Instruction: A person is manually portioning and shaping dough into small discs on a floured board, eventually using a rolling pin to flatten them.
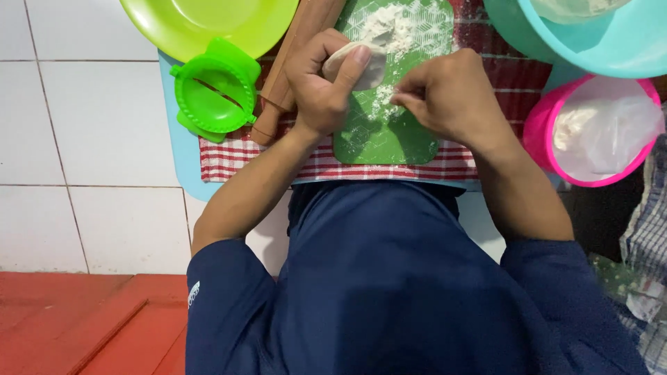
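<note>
The green cutting mat (379, 135) lies on a red-and-white checked cloth (229, 158), its near edge just short of the cloth's near edge and close to the person's dark blue shirt. The mat is crowded on every side. A wooden rolling pin (278, 87) lies just beside its left edge, and a green hinged dumpling press (210, 94) sits left of that, below a lime-green bowl (201, 24) cut off by the top of the view. To the right, a teal bowl (611, 48) overhangs the far corner and a pink tub (549, 149) stands near the cloth's right end. Bare green surface shows only on the near half of the mat; white tiled floor (83, 139) lies open to the left.

The left hand (319, 87) is curled around a small flattened piece of dough (358, 66), thumb pressed across its top, holding it over the upper middle of the mat. The dough's visible part is a pale rounded disc whose longer side runs roughly left to right; part of it is hidden by the fingers.

The right hand (448, 94) is pinched shut, fingertips gathered on a scatter of flour (381, 103) just right of the dough. A larger heap of flour (389, 28) lies at the mat's far end.

The pink tub holds a clear plastic bag of white flour (604, 128). The teal bowl shows something pale at its top edge, too cropped to identify. The lime-green bowl looks empty where visible.
</note>
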